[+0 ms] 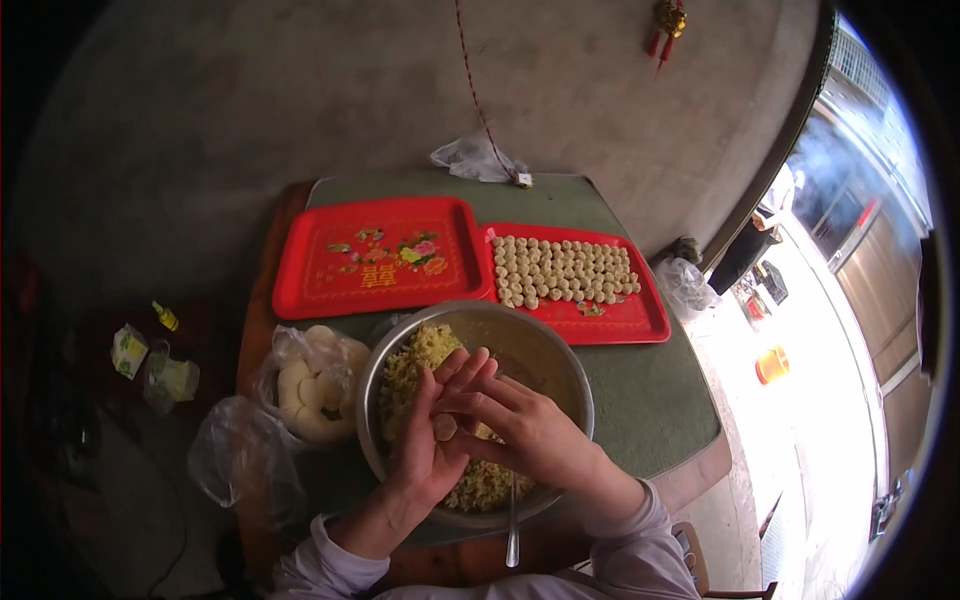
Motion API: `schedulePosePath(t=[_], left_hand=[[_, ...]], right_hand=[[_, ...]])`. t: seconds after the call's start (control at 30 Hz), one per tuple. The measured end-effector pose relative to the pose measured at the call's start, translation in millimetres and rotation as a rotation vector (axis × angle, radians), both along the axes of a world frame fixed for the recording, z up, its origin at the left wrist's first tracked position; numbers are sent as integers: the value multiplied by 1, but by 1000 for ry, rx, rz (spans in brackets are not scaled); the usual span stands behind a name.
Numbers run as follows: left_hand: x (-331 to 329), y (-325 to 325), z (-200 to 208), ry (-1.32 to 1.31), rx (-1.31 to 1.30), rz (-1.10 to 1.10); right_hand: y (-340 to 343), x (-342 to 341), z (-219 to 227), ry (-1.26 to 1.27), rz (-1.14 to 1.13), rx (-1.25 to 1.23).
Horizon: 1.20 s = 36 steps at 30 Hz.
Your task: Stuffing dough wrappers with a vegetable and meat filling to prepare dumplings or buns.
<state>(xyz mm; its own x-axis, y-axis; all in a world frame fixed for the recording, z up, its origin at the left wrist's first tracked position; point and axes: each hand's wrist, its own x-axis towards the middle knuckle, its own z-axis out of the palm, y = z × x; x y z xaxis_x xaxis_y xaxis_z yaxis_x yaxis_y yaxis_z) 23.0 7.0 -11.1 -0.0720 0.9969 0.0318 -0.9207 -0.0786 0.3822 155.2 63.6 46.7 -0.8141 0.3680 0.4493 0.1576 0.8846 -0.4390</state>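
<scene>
My left hand [422, 455] is cupped above a large steel bowl [585, 400], palm turned to the right. Against that palm rests a small, pale, round dumpling [445, 428]. The fingers of my right hand [530, 425] reach across from the right, and its fingertips close in around the dumpling, overlapping the left fingers. Below both hands, the bowl holds a crumbly yellow-green filling [425, 350], heaped on the left side. A metal spoon [514, 530] stands in it, with its handle leaning over the near rim.
Left of the bowl, a clear plastic bag [345, 350] holds round pale dough wrappers [300, 390]. Behind stand a red floral tray [310, 260] and another red tray [655, 315] with rows of dumplings [560, 270]. The table [650, 400] is green-topped. A doorway opens at right, with a person's hand [765, 220] beyond.
</scene>
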Motion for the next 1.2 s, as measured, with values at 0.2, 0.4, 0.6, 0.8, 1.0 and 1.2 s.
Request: schedulePosePath(t=[0.2, 0.4, 0.6, 0.8, 1.0, 1.2], left_hand=[[0, -3, 2, -29, -5, 5], [2, 2, -3, -39, 46, -55], [-4, -1, 7, -16, 33, -46], [-9, -2, 6, -95, 1, -32], [-8, -4, 14, -46, -43, 10], [-10, -5, 19, -21, -98, 35]], right_hand=[[-2, -2, -5, -5, 6, 36], [0, 4, -9, -32, 27, 31], [1, 1, -11, 25, 49, 15], [21, 22, -5, 41, -36, -93], [149, 114, -34, 320, -588, -287], [224, 182, -85, 80, -930, -136]])
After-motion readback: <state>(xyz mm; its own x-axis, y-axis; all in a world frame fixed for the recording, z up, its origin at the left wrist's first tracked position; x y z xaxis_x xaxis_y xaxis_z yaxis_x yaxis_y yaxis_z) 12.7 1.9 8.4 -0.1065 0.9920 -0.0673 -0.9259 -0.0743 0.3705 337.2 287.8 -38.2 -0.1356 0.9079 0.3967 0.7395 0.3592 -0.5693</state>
